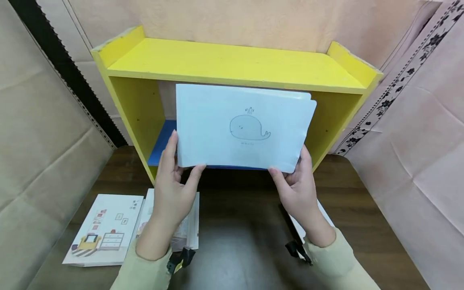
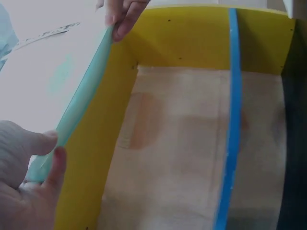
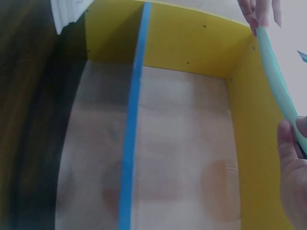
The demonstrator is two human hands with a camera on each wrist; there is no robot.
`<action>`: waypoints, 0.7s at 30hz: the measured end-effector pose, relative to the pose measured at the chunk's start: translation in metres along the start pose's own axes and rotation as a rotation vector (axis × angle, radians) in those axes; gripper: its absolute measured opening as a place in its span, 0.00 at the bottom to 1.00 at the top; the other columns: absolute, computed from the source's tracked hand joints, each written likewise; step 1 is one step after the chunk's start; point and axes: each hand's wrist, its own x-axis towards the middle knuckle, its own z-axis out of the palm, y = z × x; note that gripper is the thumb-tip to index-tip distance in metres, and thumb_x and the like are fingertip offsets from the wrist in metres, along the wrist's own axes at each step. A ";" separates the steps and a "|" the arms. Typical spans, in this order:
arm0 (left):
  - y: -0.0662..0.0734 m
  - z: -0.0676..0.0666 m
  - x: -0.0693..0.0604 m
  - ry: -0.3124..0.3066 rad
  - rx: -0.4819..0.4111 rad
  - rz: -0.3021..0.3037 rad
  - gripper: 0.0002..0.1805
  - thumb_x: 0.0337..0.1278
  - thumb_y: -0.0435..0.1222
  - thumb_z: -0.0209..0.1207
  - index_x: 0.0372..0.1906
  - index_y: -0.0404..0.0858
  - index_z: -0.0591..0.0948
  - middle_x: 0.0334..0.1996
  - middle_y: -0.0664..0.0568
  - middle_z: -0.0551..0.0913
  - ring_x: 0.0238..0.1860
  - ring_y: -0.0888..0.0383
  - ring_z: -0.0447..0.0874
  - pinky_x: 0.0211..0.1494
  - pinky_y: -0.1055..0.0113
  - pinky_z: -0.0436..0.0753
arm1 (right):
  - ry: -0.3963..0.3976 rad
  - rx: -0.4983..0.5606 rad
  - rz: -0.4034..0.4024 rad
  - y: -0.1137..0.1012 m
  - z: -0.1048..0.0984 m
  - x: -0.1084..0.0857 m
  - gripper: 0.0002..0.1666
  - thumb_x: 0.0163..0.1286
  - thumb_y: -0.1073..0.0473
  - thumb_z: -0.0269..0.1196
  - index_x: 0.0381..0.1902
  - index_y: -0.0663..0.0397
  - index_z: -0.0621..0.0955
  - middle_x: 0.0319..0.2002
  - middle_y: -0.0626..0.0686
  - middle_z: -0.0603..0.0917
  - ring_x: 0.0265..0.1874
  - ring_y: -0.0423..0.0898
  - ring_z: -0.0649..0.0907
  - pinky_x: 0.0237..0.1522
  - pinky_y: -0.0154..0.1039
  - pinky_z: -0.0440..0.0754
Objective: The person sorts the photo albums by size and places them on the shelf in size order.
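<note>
A light blue notebook [image 1: 217, 125] with a line drawing of a whale on its cover is held up in front of the shelf in the head view. A second cover edge shows at its right side, so it may be more than one notebook. My left hand [image 1: 172, 185] pinches its lower left corner, thumb on the front. At the lower right corner, my right hand [image 1: 297, 189] grips it with the thumb in front. Both wrist views show the notebook [image 2: 79, 110] edge-on, slightly bowed, above the shelf's inside.
A yellow shelf unit [image 1: 232, 62] with a blue middle board [image 1: 161, 141] stands at the back of the dark wooden table [image 1: 235, 233]. White illustrated books [image 1: 105, 229] lie at the left, partly behind my left forearm. Another white item [image 1: 324, 213] lies under my right forearm. Pale cloth [image 1: 409, 161] hangs around.
</note>
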 end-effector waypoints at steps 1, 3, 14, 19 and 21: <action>0.001 -0.001 0.003 -0.016 -0.015 0.004 0.51 0.53 0.19 0.62 0.77 0.42 0.49 0.71 0.51 0.56 0.67 0.52 0.65 0.61 0.65 0.70 | 0.008 0.002 -0.003 0.000 -0.001 0.002 0.48 0.61 0.85 0.53 0.74 0.58 0.50 0.62 0.66 0.67 0.54 0.54 0.76 0.45 0.35 0.80; 0.001 -0.002 0.008 -0.050 -0.042 0.009 0.51 0.54 0.18 0.60 0.77 0.43 0.48 0.71 0.51 0.55 0.68 0.53 0.64 0.62 0.65 0.69 | 0.025 -0.001 -0.002 -0.001 -0.002 0.005 0.47 0.62 0.85 0.53 0.74 0.58 0.50 0.61 0.67 0.68 0.54 0.54 0.77 0.47 0.35 0.80; 0.005 -0.007 0.027 0.007 -0.246 -0.027 0.44 0.52 0.15 0.60 0.73 0.40 0.59 0.65 0.45 0.66 0.60 0.49 0.75 0.55 0.67 0.78 | 0.044 0.058 -0.007 -0.005 -0.009 0.018 0.45 0.64 0.84 0.52 0.74 0.58 0.52 0.60 0.66 0.71 0.49 0.54 0.81 0.48 0.44 0.81; 0.025 -0.011 0.045 0.089 -0.312 0.007 0.36 0.52 0.16 0.61 0.68 0.33 0.67 0.61 0.42 0.70 0.53 0.48 0.80 0.53 0.65 0.80 | 0.100 0.158 -0.040 -0.004 -0.016 0.029 0.47 0.66 0.80 0.54 0.76 0.54 0.48 0.54 0.68 0.77 0.42 0.53 0.84 0.47 0.44 0.82; 0.035 -0.011 0.054 0.133 -0.322 0.029 0.33 0.52 0.17 0.62 0.65 0.31 0.70 0.60 0.43 0.71 0.51 0.47 0.81 0.52 0.64 0.80 | 0.112 0.139 -0.069 -0.008 -0.017 0.036 0.45 0.67 0.76 0.57 0.76 0.55 0.50 0.53 0.68 0.77 0.41 0.53 0.84 0.46 0.43 0.83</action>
